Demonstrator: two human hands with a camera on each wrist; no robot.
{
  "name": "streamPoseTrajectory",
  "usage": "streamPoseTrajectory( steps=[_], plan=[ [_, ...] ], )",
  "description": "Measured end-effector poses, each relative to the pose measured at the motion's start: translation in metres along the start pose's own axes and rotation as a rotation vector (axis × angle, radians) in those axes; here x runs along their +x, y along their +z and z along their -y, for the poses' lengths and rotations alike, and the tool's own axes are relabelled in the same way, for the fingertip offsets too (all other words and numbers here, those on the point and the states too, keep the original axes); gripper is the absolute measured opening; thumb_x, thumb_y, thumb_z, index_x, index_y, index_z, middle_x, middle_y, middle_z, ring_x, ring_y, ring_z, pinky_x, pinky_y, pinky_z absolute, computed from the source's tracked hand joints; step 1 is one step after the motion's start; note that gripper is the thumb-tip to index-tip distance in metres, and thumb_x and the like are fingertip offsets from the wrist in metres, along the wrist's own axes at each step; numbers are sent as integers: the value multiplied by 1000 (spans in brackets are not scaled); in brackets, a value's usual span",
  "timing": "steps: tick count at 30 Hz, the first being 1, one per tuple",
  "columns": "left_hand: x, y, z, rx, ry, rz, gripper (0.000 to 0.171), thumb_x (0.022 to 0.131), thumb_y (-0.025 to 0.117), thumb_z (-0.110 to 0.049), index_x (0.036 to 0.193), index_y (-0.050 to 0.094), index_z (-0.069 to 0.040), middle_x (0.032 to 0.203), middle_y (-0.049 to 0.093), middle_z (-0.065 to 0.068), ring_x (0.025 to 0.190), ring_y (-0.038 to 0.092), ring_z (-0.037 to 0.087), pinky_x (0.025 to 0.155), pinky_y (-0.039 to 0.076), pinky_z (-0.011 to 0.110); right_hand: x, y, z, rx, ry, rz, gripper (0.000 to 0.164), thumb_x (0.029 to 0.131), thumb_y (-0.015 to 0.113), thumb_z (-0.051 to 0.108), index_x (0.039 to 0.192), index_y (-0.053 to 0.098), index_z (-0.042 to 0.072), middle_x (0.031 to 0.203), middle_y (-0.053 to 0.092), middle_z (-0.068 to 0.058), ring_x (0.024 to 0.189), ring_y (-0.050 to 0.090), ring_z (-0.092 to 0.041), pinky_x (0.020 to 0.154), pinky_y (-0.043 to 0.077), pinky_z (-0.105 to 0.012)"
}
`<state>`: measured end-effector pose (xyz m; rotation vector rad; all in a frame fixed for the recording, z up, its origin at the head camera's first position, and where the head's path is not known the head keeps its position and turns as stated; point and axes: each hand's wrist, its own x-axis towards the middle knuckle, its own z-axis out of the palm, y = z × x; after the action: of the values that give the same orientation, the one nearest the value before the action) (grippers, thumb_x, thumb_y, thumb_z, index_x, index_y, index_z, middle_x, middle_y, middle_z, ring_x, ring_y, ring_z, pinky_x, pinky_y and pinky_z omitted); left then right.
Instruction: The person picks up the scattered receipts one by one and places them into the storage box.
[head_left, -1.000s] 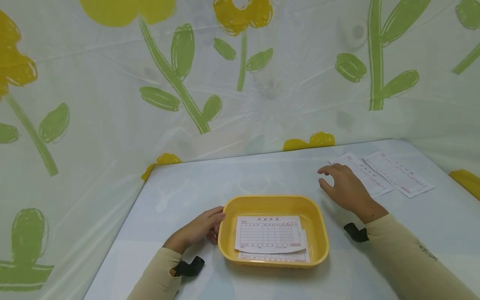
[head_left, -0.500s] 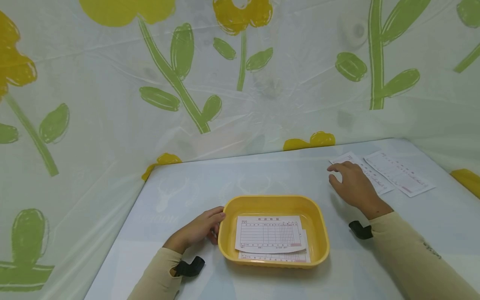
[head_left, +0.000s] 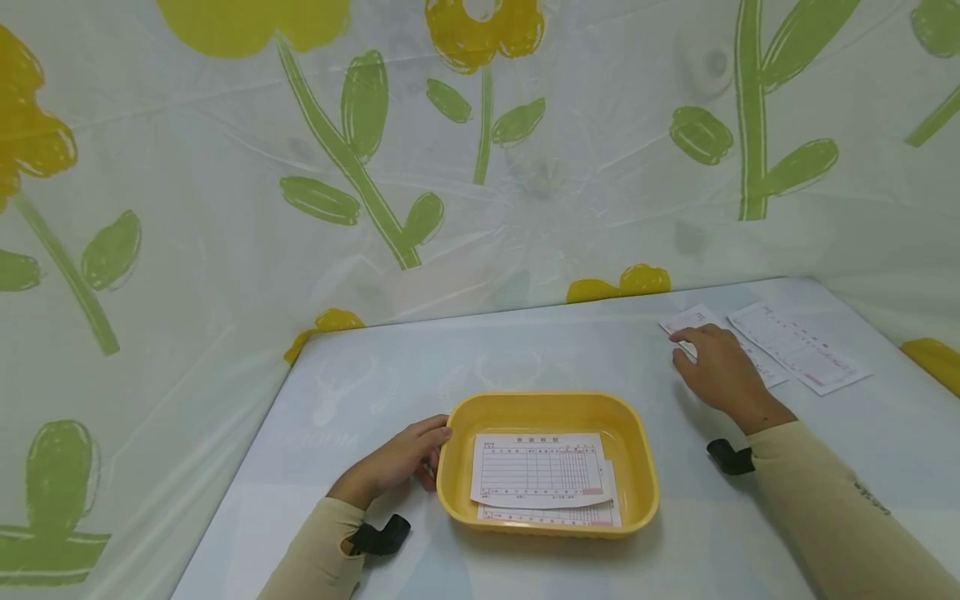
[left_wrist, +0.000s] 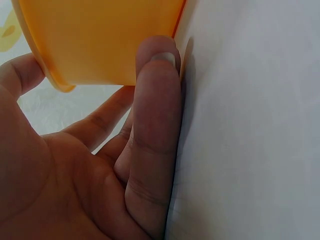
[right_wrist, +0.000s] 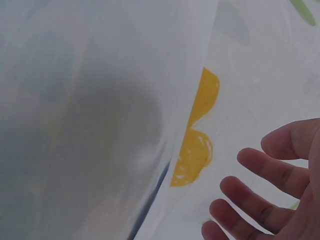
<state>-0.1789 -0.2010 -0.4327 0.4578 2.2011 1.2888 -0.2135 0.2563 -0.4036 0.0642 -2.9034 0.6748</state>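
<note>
In the head view a yellow plastic basin stands on the table, with overlapping printed receipt slips lying in it. My left hand touches the basin's left side. Its fingers rest against the outer wall in the left wrist view, and one fingertip meets the rim. Farther right, my right hand is over a receipt slip, hiding its middle. Whether it touches the paper cannot be seen. The right wrist view shows the right hand's fingers loosely bent and spread, holding nothing.
A second receipt slip lies just right of the covered one, near the table's far right corner. Behind the pale table rises a cloth backdrop printed with yellow flowers and green leaves.
My right hand has moved a little to the right, farther over the left slip on the table. The left hand, basin and papers have stayed in place.
</note>
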Motion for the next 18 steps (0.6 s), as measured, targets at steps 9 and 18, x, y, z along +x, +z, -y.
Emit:
streamPoseTrajectory(
  steps=[9, 18],
  plan=[
    [-1, 1, -2, -2, -14, -9, 43, 107, 38, -39, 135, 49, -9, 76, 60, 1, 73, 62, 17, 66, 59, 34, 3, -1, -14, -8, 34, 32, 38, 100, 48, 15, 132, 56, -4, 133, 48, -37, 124, 43, -53, 104, 36, -69],
    [-1, 0, -1, 10, -15, -10, 46, 106, 37, -42, 137, 49, -9, 76, 60, 2, 74, 62, 18, 66, 59, 35, 8, -3, -26, -20, 117, 93, 43, 101, 43, 14, 140, 45, -5, 137, 42, -39, 126, 37, -56, 103, 34, -71]
  ],
)
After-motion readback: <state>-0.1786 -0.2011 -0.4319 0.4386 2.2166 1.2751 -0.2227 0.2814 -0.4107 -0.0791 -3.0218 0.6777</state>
